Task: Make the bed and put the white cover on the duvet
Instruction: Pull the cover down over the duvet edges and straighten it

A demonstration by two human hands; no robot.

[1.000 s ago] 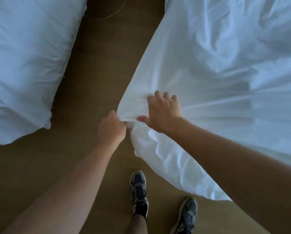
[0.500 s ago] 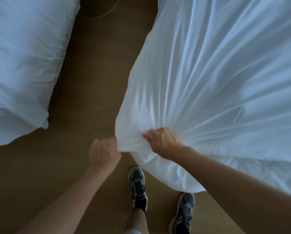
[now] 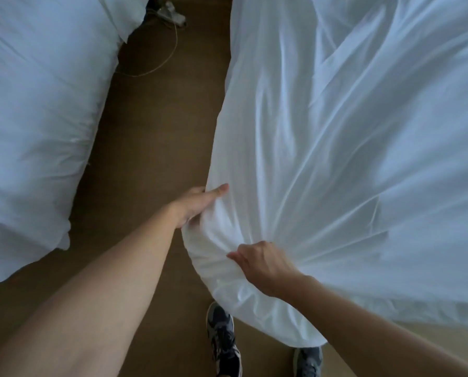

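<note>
The white cover (image 3: 336,137) with the duvet inside fills the right half of the view, its near corner bunched and hanging over the floor. My left hand (image 3: 197,204) grips the cover's left edge, thumb on top and fingers tucked under the fabric. My right hand (image 3: 260,263) clutches a gathered fold at the corner, and creases fan out from it toward the far right.
A second white bed or duvet (image 3: 37,118) lies on the left. Brown floor (image 3: 151,148) runs between the two. A thin cable (image 3: 156,69) and a plug lie on the floor at the top. My two grey shoes (image 3: 223,338) stand below the hanging corner.
My left hand has gone from the corner up along the cover's left edge. My right hand still clutches the bunched corner, now pulled nearer to me, and the fabric is drawn tauter.
</note>
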